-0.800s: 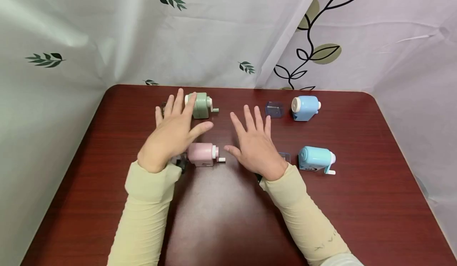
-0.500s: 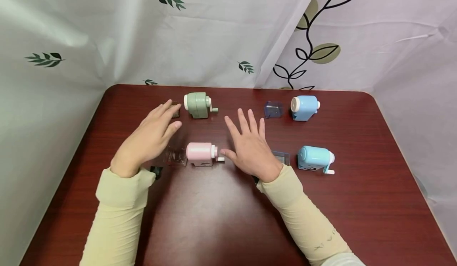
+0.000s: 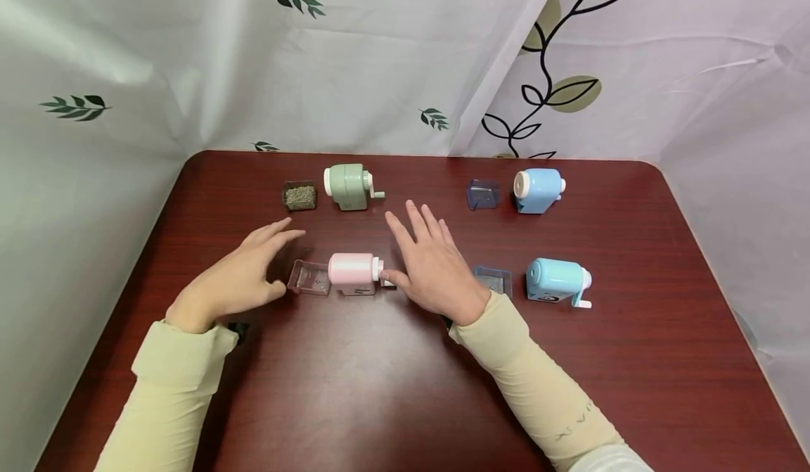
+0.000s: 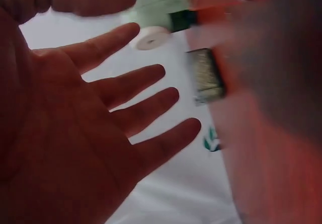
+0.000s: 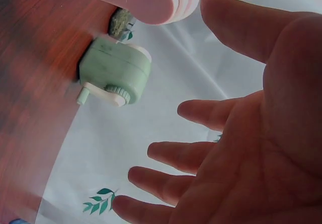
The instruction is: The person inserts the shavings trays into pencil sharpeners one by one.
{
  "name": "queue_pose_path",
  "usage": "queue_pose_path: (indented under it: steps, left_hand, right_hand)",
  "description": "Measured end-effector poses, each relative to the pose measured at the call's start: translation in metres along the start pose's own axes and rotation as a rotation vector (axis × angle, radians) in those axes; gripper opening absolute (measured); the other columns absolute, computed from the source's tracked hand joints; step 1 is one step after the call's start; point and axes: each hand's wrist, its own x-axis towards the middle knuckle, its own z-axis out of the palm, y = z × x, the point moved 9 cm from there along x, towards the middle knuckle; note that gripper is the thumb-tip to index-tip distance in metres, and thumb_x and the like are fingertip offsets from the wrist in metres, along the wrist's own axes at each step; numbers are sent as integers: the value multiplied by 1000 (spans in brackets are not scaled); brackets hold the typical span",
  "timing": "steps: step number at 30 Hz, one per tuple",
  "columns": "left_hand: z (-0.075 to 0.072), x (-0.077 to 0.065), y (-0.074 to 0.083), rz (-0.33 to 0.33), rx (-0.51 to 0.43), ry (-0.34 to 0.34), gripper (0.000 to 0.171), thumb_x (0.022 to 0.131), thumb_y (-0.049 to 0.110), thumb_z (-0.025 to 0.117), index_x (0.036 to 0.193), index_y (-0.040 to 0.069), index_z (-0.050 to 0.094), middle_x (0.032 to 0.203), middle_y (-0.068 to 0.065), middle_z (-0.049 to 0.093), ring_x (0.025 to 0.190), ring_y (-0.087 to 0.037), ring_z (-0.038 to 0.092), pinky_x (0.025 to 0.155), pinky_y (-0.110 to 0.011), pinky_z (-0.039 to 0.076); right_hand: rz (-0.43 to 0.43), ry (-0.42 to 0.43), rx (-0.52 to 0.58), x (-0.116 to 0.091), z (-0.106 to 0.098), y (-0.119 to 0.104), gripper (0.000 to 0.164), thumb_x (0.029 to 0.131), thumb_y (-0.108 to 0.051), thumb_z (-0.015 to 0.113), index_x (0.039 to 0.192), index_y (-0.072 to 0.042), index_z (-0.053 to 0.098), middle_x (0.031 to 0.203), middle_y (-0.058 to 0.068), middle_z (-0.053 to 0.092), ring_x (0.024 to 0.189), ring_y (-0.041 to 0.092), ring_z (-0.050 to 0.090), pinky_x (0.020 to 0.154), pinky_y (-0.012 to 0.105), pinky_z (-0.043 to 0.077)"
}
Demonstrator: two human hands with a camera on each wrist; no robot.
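Tray (image 3: pixel 498 279) partly behind right hand (image 3: pixel 436 268), 4 sharpeners (image 3: pixel 351 269) around

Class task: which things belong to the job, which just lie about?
Likely the job: pink sharpener, by the right hand; clear tray, by the left hand.
Probably lying about: green sharpener; blue sharpener; turquoise sharpener; filled tray; navy tray; blue tray.

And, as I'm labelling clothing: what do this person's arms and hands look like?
Pale yellow cloth sleeves with broad cuffs, dark markings on the right one. Small black pieces show under both cuffs. The left hand and right hand are bare.
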Motion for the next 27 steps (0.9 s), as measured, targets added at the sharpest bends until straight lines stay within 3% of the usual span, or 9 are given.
queue_pose_path:
  steps: [9,12,15,20,27]
  left_hand:
    - [19,4,-10,127,-5,3,101,58,16,87,145,8,35,148,-14,33,131,-34,30,102,-53,28]
    - [24,6,-16,140,-26,-2,102,57,19,88,143,6,36,141,-14,40,119,-31,43,98,-49,34]
    - [28,6,-21,145,-53,4,98,58,21,88,141,4,38,132,-12,47,102,-23,52,85,-42,44]
    - [31,5,-23,163,-66,34,88,62,20,86,138,5,43,121,-7,50,86,-15,51,70,-34,47]
    - [33,3,-24,157,-55,60,82,64,22,86,134,7,46,116,-1,51,84,-12,50,72,-34,46]
  right_hand:
    - [-16,-59,20,3,9,-7,85,86,-51,60,151,-14,19,154,19,15,138,36,19,109,49,21]
    - [-22,-58,17,4,10,-9,85,86,-50,61,151,-14,20,154,18,16,137,35,21,109,47,22]
    - [-36,-61,27,5,12,-13,85,86,-49,61,151,-15,19,153,17,17,137,34,22,109,46,23]
    - [-78,-71,63,8,16,-21,85,87,-46,62,152,-15,16,153,17,19,136,33,25,108,46,24]
    - [-129,-33,87,12,16,-30,85,86,-43,64,150,-10,20,150,18,26,134,33,30,108,41,26]
